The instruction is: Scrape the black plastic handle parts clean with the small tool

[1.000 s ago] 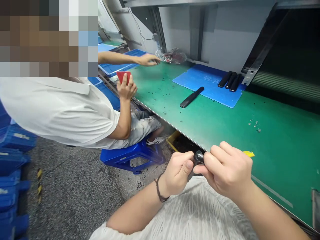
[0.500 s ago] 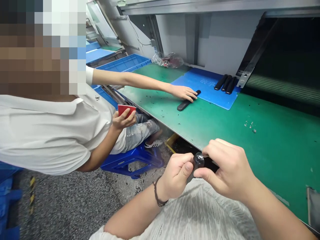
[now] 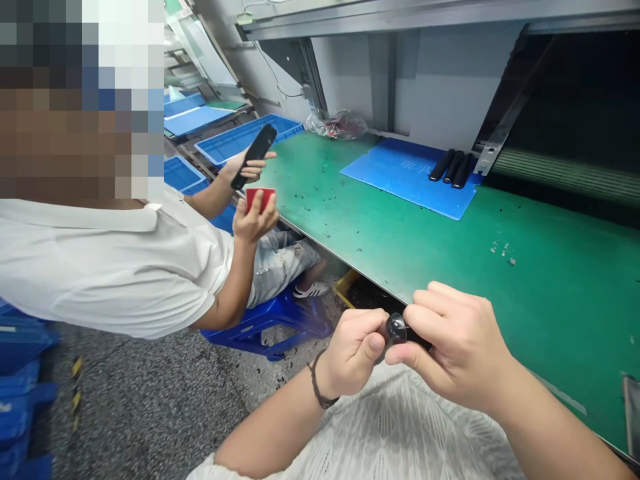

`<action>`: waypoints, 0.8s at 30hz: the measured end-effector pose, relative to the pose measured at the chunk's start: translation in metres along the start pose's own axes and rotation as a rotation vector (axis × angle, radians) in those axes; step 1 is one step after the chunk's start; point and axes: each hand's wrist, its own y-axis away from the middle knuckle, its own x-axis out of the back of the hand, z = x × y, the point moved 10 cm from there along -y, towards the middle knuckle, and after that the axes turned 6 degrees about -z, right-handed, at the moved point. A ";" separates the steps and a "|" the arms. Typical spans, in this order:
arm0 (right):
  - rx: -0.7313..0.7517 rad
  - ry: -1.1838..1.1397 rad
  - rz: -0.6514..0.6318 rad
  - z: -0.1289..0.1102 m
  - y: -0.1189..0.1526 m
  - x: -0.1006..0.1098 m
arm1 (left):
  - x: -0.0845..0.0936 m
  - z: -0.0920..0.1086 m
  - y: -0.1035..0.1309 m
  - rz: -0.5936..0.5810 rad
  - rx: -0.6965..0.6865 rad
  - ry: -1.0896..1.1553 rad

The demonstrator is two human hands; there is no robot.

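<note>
Right hand curled tighter beside black piece (left hand gripping it).

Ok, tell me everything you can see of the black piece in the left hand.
The black piece has a rounded, glossy end with a bright highlight and looks like plastic or rubber. The left hand wraps around it, leaving that end exposed. The right hand is right beside the end; contact there is unclear. It is held off the green table; much of it is hidden.
</note>
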 end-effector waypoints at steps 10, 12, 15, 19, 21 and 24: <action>0.027 0.375 0.284 -0.019 0.012 0.005 | 0.000 -0.001 -0.002 0.051 0.067 0.058; 0.022 0.400 0.301 -0.018 0.013 0.003 | -0.002 -0.001 -0.003 0.058 0.081 0.088; 0.013 0.410 0.304 -0.016 0.013 0.001 | -0.005 -0.003 -0.004 0.065 0.120 0.142; 0.011 0.393 0.261 -0.015 0.014 -0.007 | -0.006 -0.007 -0.008 0.120 0.225 0.245; 0.011 0.376 0.221 -0.014 0.015 -0.015 | -0.004 -0.010 -0.010 0.163 0.268 0.279; 0.002 0.349 0.168 -0.012 0.019 -0.027 | 0.001 -0.019 -0.012 0.230 0.332 0.318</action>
